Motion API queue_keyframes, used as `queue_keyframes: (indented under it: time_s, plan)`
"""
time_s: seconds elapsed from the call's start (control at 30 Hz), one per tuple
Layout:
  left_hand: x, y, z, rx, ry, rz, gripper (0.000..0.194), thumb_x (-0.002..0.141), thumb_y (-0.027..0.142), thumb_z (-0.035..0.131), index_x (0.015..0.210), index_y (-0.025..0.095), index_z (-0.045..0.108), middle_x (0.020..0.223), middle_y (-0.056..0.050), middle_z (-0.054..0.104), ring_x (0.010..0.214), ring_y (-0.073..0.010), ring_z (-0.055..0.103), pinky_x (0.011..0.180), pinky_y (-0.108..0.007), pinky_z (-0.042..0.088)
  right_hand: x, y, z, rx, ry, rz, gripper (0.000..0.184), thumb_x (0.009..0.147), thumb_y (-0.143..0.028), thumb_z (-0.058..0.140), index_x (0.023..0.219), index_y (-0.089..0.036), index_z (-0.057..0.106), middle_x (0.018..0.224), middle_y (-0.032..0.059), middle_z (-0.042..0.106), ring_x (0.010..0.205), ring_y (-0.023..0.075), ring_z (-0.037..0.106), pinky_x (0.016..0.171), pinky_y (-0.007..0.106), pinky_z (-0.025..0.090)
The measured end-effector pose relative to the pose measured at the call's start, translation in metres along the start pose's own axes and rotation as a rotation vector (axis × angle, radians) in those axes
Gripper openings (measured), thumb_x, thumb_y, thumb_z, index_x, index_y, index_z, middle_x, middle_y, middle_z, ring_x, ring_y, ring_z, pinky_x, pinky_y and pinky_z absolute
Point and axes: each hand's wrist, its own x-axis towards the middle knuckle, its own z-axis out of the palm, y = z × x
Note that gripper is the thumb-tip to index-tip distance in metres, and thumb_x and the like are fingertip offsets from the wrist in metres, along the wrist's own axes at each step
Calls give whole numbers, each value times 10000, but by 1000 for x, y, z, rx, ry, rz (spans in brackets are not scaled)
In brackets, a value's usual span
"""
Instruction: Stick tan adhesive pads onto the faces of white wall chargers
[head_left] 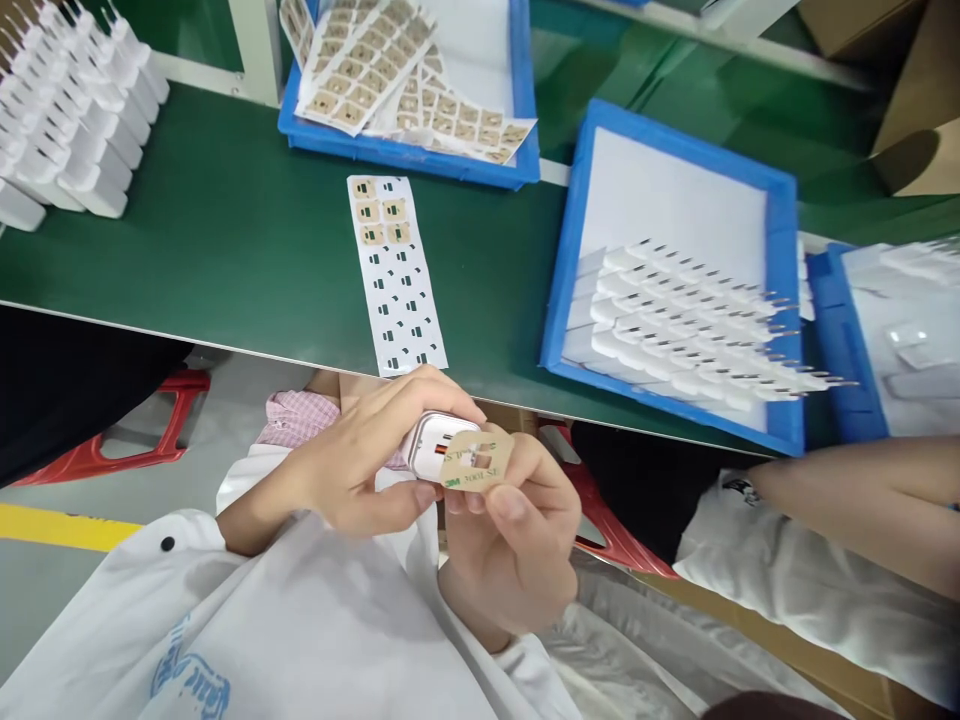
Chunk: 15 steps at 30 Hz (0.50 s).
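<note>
My left hand (360, 460) is wrapped round a small white charger plug (433, 440), held just below the near edge of the green belt. My right hand (517, 530) pinches a tan sticker (478, 462) with a cut-out in its middle, pressed against the plug's face. A white backing sheet (396, 272) lies on the belt above my hands, with a few tan stickers left at its far end and rows of dark marks below.
A blue tray (784, 300) at right holds rows of white plugs (690, 320). A second blue tray (412, 155) at the back holds sticker sheets. Several white plugs (75, 110) stand at far left. Another person's arm (862, 500) reaches in at right.
</note>
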Motion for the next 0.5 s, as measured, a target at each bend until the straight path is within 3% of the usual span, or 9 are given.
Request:
queue_keyframes:
  time_s: [0.17,0.5]
  plan:
    - [2,-1,3,79,60,55,403,969,532,498,1248,241,482,1042,-81,566,961,-237,573,753,-378,547,-1,2,2,-50,30,16,326,872,-337,710,644,-229,504,559,-41,439,504,125,409,498,266,393]
    - [3,-3,2,104,58,39,351,984,498,463,1229,248,494,1027,-82,562,882,-229,588,714,-399,535,-4,7,-2,-53,40,26,255,874,-299,702,680,-230,552,612,-25,488,565,139,448,569,293,427]
